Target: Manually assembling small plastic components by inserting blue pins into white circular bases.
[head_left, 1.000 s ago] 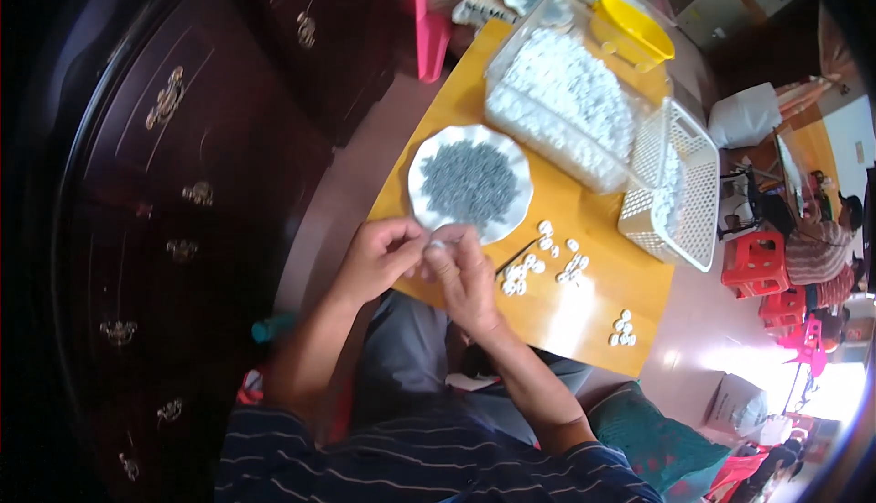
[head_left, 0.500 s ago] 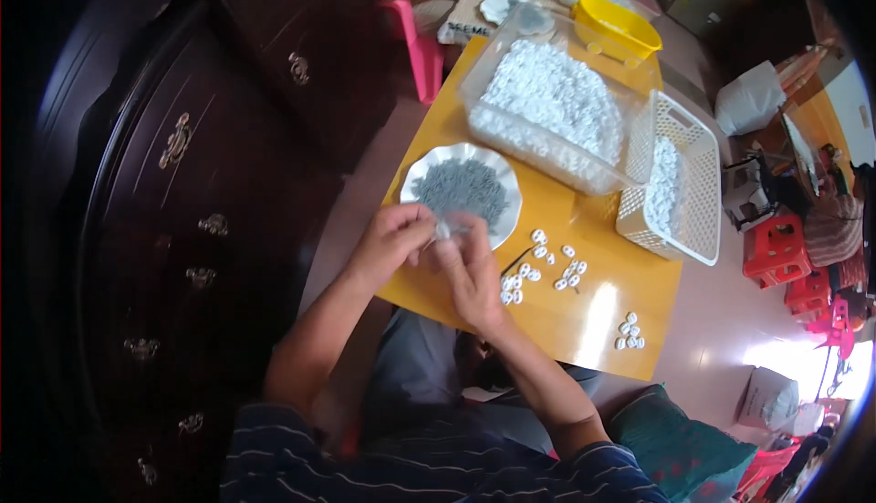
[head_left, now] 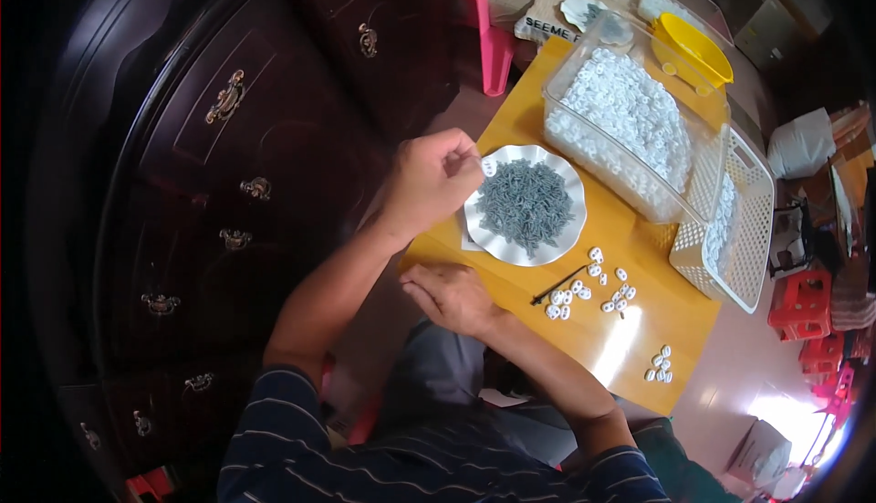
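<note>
Parted: left grip (head_left: 433,181), right grip (head_left: 453,300) | white piece (head_left: 489,167) pinched at left fingertips, by plate (head_left: 578,200) | right's hold unclear

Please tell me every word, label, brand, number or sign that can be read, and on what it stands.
Beige cloth at top centre: large dark lettering, not copied here.
Pale sack at lower right: any marking too blurred to read.
Two-holed white pieces: no lettering visible.

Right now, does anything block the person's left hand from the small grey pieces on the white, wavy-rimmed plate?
Nothing visible does. The left hand, apparently pinching a small white oval piece, is by the white, wavy-rimmed plate; the small grey pieces lie just right of the hand.
</note>
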Demonstrator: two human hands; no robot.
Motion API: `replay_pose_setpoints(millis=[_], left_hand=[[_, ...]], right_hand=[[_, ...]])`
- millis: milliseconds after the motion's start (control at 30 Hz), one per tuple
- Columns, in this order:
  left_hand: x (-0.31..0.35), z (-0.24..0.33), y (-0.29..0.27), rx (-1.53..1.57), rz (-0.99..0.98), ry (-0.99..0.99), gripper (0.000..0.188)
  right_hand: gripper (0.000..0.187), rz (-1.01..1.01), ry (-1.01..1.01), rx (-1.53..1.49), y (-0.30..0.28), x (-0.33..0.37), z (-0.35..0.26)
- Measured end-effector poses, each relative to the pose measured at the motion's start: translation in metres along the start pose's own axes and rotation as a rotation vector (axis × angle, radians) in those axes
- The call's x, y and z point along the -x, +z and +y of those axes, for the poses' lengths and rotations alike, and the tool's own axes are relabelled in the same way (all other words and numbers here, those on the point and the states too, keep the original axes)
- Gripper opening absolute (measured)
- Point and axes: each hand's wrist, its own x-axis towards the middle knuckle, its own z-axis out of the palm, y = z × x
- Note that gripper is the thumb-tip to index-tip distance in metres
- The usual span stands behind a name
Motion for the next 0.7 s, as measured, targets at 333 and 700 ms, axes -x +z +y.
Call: replay_pose_setpoints(millis=[333, 700], left_hand=[[-0.028, -0.018, 0.007, -0.195, 0.129, 0.288, 0.005], [-0.055, -0.038, 0.009, 0.095, -0.037, -0.127, 0.009]], right_hand=[[0.014, -0.036, -0.008, -0.163, 0.012, -0.012, 0.021], [0.012, -0.101, 0.064, -0.088, 0.004, -0.011, 0.022]])
